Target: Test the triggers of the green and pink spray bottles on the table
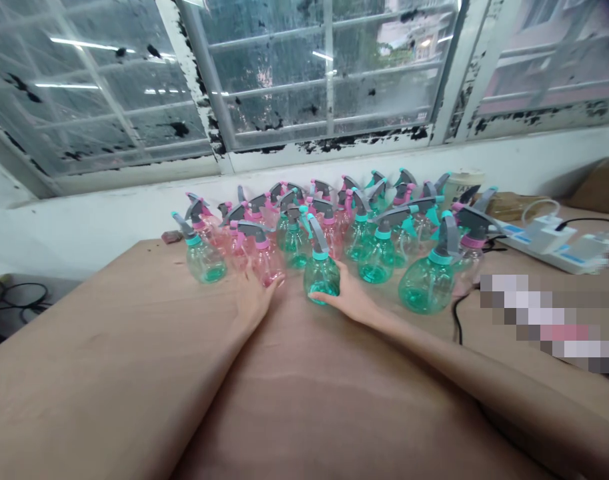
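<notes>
My right hand point(353, 299) is closed round the lower body of a green spray bottle point(321, 275), thumb across its near side. This bottle stands upright, its grey head and turquoise collar on top. To the left, my left hand point(254, 293) grips a pink spray bottle point(267, 261) low down, thumb at its right side; the fingers behind are partly hidden. Between the two held bottles is a narrow gap. Left of my left hand stands another green bottle point(205, 261). Two larger-looking green bottles, one point(377, 257) further back and one point(427, 287) nearer, stand right of my right hand.
Several more pink and green spray bottles crowd behind, towards the wall point(104, 233). A white power strip point(549, 247) with plugs lies at the right on the wooden table point(109, 360). A black cable point(458, 320) runs over the table. A cardboard box point(597, 187) sits far right.
</notes>
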### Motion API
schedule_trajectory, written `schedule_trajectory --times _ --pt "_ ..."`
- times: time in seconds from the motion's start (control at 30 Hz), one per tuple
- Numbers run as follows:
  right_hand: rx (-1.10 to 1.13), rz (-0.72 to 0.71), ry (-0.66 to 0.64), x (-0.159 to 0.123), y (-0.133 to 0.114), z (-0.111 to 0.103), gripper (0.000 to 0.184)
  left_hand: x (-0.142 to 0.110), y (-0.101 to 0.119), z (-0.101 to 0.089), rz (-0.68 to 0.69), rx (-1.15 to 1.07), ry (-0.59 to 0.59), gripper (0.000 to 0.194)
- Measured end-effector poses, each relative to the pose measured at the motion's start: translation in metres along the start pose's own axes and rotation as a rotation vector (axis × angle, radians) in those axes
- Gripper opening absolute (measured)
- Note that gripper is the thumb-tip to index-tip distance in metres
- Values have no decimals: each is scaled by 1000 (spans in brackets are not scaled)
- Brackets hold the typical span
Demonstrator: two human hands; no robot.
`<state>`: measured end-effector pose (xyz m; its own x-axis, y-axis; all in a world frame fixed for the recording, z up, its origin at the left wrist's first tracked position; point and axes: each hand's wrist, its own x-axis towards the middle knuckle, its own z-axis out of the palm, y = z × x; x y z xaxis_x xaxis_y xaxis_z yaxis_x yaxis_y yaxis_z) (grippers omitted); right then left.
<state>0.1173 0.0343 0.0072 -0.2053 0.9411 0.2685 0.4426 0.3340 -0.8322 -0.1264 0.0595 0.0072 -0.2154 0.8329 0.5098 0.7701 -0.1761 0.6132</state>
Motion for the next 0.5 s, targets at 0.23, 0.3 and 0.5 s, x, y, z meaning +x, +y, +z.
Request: schedule_trajectory --times 0.23,0.3,0.5 --pt "25 -2 6 -3 -1 -7 101 26 9 21 6 167 151 95" --pt "26 1 13 -2 -1 -6 102 31 7 23 -2 178 169 99" --pt "10 -13 43 -2 -5 -10 108 27 10 20 -16 164 196 100"
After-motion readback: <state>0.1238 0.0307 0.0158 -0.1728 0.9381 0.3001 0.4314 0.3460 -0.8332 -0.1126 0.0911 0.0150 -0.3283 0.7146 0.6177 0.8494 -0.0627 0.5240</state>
